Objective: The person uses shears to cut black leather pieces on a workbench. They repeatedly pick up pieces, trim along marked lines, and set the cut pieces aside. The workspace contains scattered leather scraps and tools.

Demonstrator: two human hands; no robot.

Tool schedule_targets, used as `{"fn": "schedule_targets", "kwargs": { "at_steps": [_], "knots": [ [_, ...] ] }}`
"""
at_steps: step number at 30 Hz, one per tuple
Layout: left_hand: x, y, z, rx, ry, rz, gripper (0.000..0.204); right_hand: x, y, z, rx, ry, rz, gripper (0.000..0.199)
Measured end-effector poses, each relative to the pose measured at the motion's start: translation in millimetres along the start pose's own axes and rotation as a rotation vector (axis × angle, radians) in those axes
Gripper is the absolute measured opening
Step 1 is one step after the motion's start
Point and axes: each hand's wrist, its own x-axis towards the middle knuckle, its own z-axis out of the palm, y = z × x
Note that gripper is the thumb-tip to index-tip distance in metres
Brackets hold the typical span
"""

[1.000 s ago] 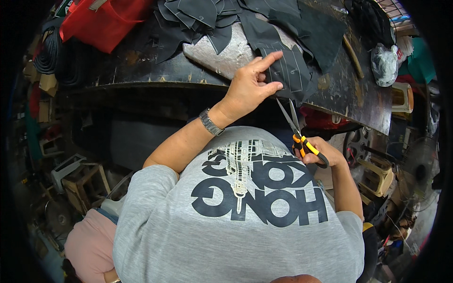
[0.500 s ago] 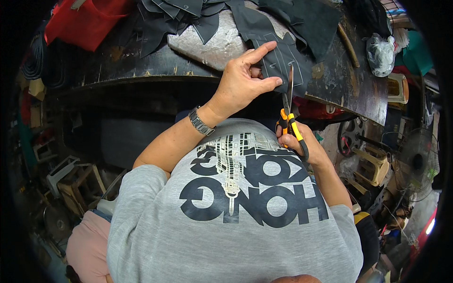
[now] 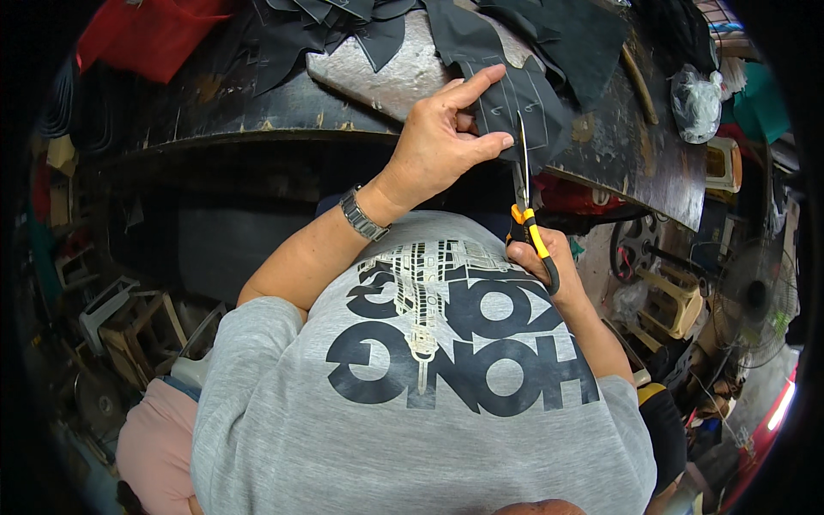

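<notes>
A pair of scissors (image 3: 530,225) with yellow and black handles is gripped in my right hand (image 3: 549,256). Its long blades point away from me and lie along the dark fabric (image 3: 508,103), which carries pale marked outlines. Compared with a wide spread, the blades look nearly closed. My left hand (image 3: 442,142) holds the fabric's left side, with thumb and index finger stretched over it near the blades and the other fingers curled underneath. The lower edge of the cloth hangs at the table's front edge.
On the dark worn table (image 3: 215,116) lie a pale slab (image 3: 369,77), more dark cut pieces (image 3: 378,39), red material (image 3: 150,34), a stick (image 3: 639,84) and a clear plastic bag (image 3: 695,103). Stools (image 3: 669,296) and a fan (image 3: 755,296) stand right; another person's pink clothing (image 3: 159,446) shows lower left.
The scissor blades have come closer together and swung slightly left, toward my left thumb. My left hand keeps its hold on the fabric.
</notes>
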Motion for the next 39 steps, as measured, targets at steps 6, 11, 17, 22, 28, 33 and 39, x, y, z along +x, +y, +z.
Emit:
{"fn": "schedule_targets", "kwargs": {
  "at_steps": [6, 11, 17, 22, 28, 33, 39],
  "knots": [
    [0, -1, -2, -0.135, -0.014, -0.106, 0.069, -3, 6, -8, 0.038, -0.006, 0.096, 0.035],
    [6, 0, -10, -0.374, 0.061, -0.165, 0.058, -11, 17, -23, 0.052, -0.048, 0.141, 0.033],
    [13, 1, -15, -0.654, 0.065, -0.151, 0.073, -15, 22, -24, 0.073, -0.042, 0.164, 0.027],
    [12, -4, -16, -0.674, 0.073, -0.126, 0.075, -13, 19, -18, 0.091, -0.044, 0.148, 0.028],
    [5, -6, -10, -0.346, -0.023, -0.085, 0.073, -9, 17, -14, 0.041, -0.027, 0.118, 0.031],
    [3, 0, -5, -0.092, -0.009, -0.118, 0.076, -5, 16, -11, 0.047, -0.006, 0.08, 0.032],
    [7, 0, -7, -0.221, 0.081, 0.034, 0.082, -7, 19, -15, -0.004, -0.026, 0.081, 0.033]
  ]
}}
